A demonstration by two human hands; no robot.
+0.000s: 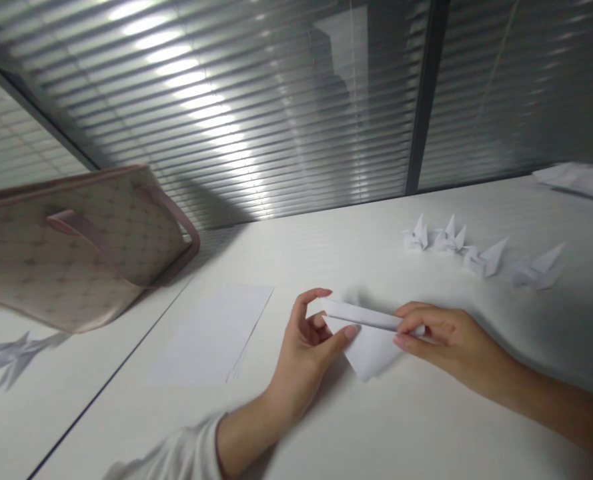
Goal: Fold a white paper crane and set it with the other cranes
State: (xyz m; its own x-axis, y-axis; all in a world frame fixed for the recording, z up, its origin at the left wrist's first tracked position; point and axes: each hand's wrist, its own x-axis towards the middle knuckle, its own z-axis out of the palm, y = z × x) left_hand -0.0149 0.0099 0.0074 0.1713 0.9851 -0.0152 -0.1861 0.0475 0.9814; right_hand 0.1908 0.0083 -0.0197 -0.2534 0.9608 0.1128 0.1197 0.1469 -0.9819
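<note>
A partly folded sheet of white paper [376, 343] is held between my two hands just above the white table. Along its upper side runs a narrow folded strip, and a pointed corner hangs down towards me. My left hand [309, 350] grips the left end, its thumb on the near face and its fingers curled behind. At the right end my right hand [439, 333] pinches the strip between thumb and fingers. Several folded paper cranes [446, 240] stand in a row beyond my right hand.
Flat white sheets [216, 333] lie left of my left hand. A pale handbag [76, 247] with pink straps stands at the left, near another folded paper piece [16, 357]. Crumpled-looking paper [576, 177] lies at the far right. Blinds [286, 100] rise behind the table [326, 247].
</note>
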